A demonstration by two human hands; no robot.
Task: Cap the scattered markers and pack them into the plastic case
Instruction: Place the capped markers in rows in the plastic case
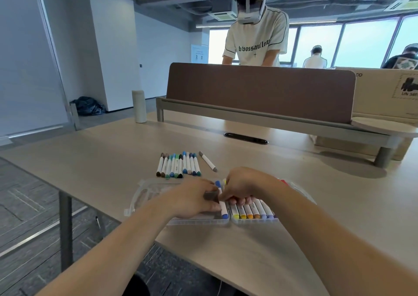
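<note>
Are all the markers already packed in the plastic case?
No, a row of markers and one grey-capped marker lie on the table beyond the plastic case.

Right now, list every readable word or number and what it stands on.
"UN 348", cut by the frame edge: cardboard box.
"CO": same box.
"bvossau", ornate, rest unsure: T-shirt of the person opposite.
Wall poster, marker barrels: too small to read.

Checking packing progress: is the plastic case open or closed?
Open. The plastic case lies spread in two halves on the table; markers lie uncovered in its right half, and the right hand pinches a blue marker.
</note>
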